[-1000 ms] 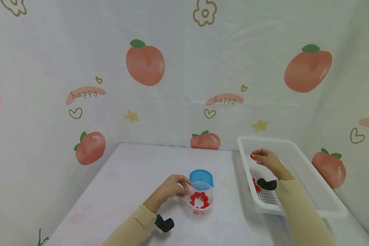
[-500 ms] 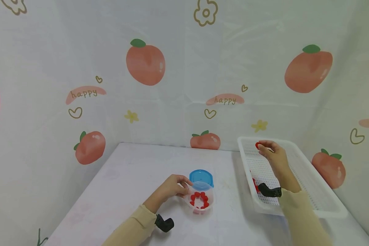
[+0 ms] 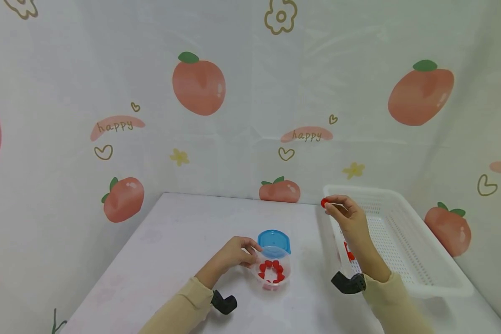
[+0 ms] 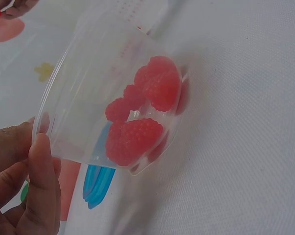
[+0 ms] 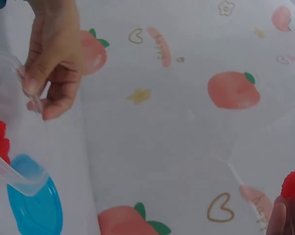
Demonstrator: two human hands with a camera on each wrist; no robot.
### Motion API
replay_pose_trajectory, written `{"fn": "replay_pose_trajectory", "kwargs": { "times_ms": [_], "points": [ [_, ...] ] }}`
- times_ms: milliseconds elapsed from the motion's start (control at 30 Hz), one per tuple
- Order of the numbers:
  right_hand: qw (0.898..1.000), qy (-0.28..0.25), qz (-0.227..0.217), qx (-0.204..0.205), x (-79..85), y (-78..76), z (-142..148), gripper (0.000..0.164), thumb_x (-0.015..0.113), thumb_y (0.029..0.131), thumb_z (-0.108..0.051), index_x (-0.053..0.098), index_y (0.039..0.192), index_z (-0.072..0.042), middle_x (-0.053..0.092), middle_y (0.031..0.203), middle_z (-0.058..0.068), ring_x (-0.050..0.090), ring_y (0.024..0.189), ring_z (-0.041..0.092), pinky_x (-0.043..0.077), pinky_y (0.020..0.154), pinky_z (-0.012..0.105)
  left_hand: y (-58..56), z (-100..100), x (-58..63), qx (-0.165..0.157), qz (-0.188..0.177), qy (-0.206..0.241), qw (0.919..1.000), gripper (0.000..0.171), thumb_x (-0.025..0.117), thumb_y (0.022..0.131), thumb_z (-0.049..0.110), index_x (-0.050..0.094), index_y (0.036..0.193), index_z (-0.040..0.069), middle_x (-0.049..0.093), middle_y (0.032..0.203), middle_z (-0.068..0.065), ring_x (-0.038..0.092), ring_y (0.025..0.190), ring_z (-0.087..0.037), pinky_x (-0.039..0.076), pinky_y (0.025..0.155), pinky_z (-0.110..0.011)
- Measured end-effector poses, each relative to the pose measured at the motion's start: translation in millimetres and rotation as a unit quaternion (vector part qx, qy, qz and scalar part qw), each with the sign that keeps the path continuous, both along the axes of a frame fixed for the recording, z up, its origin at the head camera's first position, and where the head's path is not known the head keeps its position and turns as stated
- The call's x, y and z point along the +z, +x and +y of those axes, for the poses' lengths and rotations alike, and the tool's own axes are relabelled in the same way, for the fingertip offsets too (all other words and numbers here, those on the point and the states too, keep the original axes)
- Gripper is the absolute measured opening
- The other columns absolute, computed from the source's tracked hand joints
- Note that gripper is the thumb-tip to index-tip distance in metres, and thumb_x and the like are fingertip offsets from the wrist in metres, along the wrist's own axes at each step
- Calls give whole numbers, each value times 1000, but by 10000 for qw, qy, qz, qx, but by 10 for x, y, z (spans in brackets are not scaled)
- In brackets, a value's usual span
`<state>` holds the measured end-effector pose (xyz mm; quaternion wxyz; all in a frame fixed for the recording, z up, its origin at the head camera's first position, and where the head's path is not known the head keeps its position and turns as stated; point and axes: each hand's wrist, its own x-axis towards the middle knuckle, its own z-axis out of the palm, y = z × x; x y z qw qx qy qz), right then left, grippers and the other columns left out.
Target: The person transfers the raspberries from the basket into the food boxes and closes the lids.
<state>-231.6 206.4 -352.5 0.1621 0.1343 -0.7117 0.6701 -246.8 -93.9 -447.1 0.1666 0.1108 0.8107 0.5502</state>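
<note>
My left hand (image 3: 236,253) pinches the rim of a clear plastic container (image 4: 83,98) between thumb and fingers. Several red raspberries (image 4: 135,139) lie on the container's bottom, seen through its wall in the left wrist view. Right behind the container lies a blue lid (image 3: 274,240) on the table. My right hand (image 3: 348,215) pinches a single raspberry (image 5: 292,184) between thumb and fingertips, held up over the left rim of a white basket (image 3: 401,232). More raspberries (image 3: 349,253) lie inside the basket along its left wall, partly hidden by the right forearm.
The white table (image 3: 200,222) reaches back to a hanging cloth (image 3: 242,93) printed with fruit and flowers. The basket's raised left wall stands between its raspberries and the container. Black wrist-worn devices (image 3: 224,304) jut out below both wrists.
My right hand has risen with the raspberry from inside the basket and moved left to the basket's left rim. The left hand and the container have stayed in place.
</note>
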Motion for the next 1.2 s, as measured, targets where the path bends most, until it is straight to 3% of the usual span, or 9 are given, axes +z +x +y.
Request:
{"fn": "replay_pose_trajectory", "kwargs": {
  "times_ms": [133,267,533,767,867,1200],
  "points": [
    [9996,262,-97,47,-85,75,-195,24,62,94,-9,57,111,7,65,95,-14,64,89,1,52,82,14,9,5,1,35,-1,-38,10000,19,74,83,6,70,101,5,59,84,-6,60,64,-15,59,66,-28],
    [9982,571,-120,170,-202,144,-356,26,62,94,-10,57,114,6,65,98,-12,63,89,3,53,83,15,13,7,-6,55,-9,-27,10000,20,74,83,6,70,102,4,59,84,-7,60,64,-16,59,66,-28],
    [9926,1054,-67,607,-518,184,-568,21,63,93,-11,61,110,1,64,108,19,64,93,8,54,82,18,-6,3,-15,26,1,-13,10000,22,75,82,6,70,103,3,59,84,-6,60,64,-15,58,65,-27],
    [9828,1428,-678,955,-729,251,-663,21,66,92,-17,62,110,-6,64,109,12,64,99,18,53,83,19,-6,0,-8,-17,38,-46,10000,22,75,82,6,70,103,2,60,84,-5,60,64,-15,58,66,-28],
    [9783,1579,-733,1123,-799,265,-683,21,66,92,-18,62,108,-5,64,107,12,64,97,18,53,83,18,-1,2,-3,0,29,-58,10000,22,74,83,7,69,104,2,60,84,-6,60,63,-14,58,66,-27],
    [9672,1735,-1093,1500,-932,277,-689,25,65,92,-19,61,109,-1,66,106,18,65,96,29,58,82,33,-6,0,-8,-20,23,-15,10000,21,74,83,6,69,103,3,60,84,-6,61,63,-14,59,66,-28]
  ]
}}
